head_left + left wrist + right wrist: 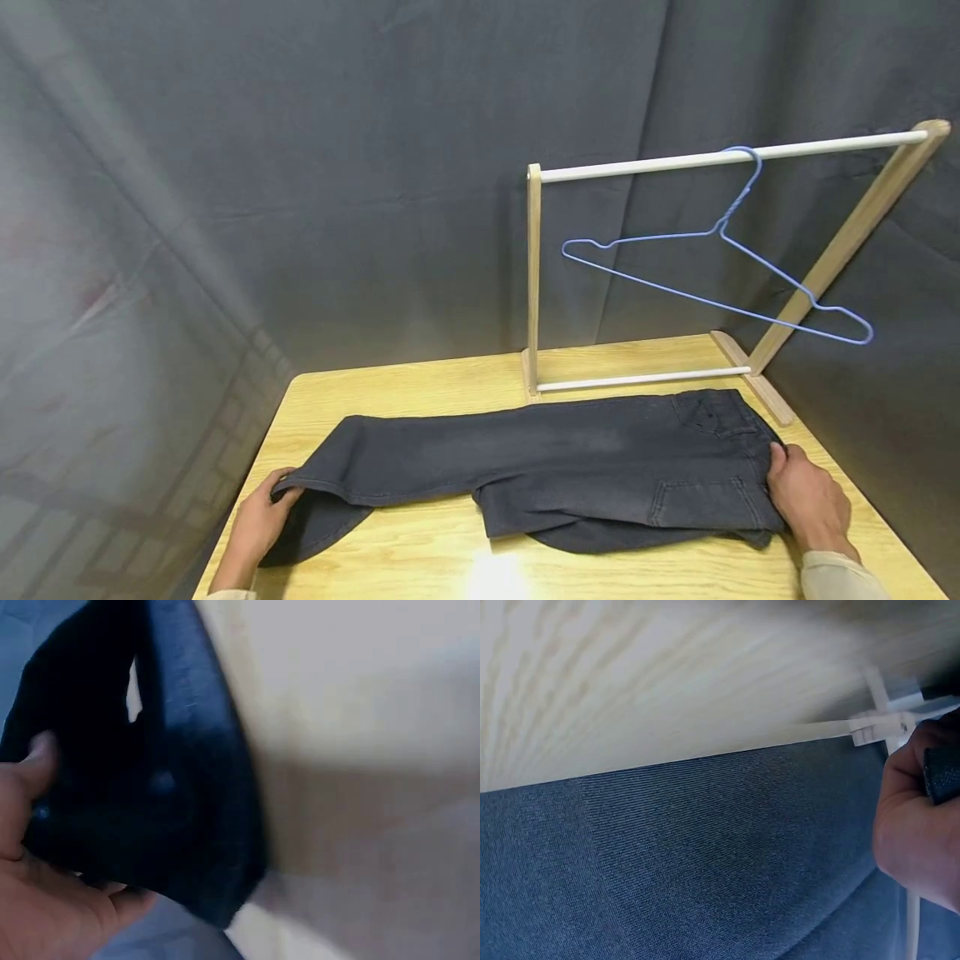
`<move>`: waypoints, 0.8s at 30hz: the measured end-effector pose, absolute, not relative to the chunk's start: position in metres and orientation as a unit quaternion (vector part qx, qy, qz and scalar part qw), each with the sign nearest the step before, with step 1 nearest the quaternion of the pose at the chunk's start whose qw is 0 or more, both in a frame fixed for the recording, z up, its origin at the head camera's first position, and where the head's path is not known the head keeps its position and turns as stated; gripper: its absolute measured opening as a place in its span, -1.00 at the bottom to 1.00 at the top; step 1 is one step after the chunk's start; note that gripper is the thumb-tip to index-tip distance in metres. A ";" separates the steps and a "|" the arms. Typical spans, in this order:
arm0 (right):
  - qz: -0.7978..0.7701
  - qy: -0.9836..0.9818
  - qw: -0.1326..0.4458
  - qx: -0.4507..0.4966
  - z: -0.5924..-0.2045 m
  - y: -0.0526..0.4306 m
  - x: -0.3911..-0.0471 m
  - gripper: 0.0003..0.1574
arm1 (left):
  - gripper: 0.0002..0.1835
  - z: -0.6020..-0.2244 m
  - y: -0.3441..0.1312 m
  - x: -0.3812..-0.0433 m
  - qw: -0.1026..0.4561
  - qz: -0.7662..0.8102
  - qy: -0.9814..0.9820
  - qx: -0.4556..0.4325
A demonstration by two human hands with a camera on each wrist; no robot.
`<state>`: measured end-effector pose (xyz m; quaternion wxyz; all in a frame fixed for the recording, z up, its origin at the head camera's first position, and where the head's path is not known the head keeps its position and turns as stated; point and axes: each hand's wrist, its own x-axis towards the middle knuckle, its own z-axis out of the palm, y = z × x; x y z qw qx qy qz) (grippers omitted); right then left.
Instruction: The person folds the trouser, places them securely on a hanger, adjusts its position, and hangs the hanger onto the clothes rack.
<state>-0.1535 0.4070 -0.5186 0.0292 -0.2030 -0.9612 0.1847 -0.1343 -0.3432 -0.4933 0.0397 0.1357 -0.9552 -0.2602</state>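
A pair of dark jeans lies stretched across the table, waistband at the right, one leg reaching left. At the leg's hem, my left hand pinches the cloth and lifts its edge off the table. In the left wrist view the thumb lies at the hem opening, with the other fingers under the dark fabric. My right hand grips the waistband at the far right end. The right wrist view catches that hand curled round a bit of dark cloth. The second leg is folded under near the middle.
Behind the jeans stands a wooden rack with a white top rod. A blue wire hanger hangs from it. The wooden table is bordered by grey curtains at the back and sides.
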 end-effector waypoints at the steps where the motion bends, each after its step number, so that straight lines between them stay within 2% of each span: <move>1: 0.183 -0.962 0.028 -0.199 -0.519 0.408 -0.153 -0.26 | -0.47 -0.496 -0.345 -0.133 0.015 -0.257 -0.958 0.128; 3: 0.180 -0.964 0.025 -0.193 -0.520 0.410 -0.153 -0.25 | -0.38 -0.501 -0.347 -0.132 -0.002 -0.248 -0.961 0.120; 5: 0.179 -0.966 0.019 -0.188 -0.520 0.411 -0.154 -0.23 | -0.36 -0.503 -0.349 -0.130 0.011 -0.227 -0.967 0.116; 10: 0.178 -0.966 0.007 -0.189 -0.519 0.412 -0.155 -0.23 | -0.60 -0.494 -0.356 -0.127 0.063 -0.171 -0.977 0.113; 16: 0.181 -0.955 0.086 -0.218 -0.511 0.419 -0.152 -0.31 | -0.52 -0.477 -0.358 -0.126 0.103 -0.126 -0.979 0.119; 18: 0.178 -0.951 0.094 -0.234 -0.510 0.424 -0.151 -0.32 | -0.51 -0.475 -0.357 -0.127 0.117 -0.118 -0.980 0.110; 21: 0.167 -0.954 0.049 -0.246 -0.514 0.430 -0.151 -0.25 | -0.44 -0.476 -0.356 -0.128 0.083 -0.116 -0.987 0.076; 24: 0.157 -0.956 -0.014 -0.247 -0.519 0.436 -0.153 -0.19 | -0.37 -0.484 -0.355 -0.130 -0.028 -0.116 -0.993 0.016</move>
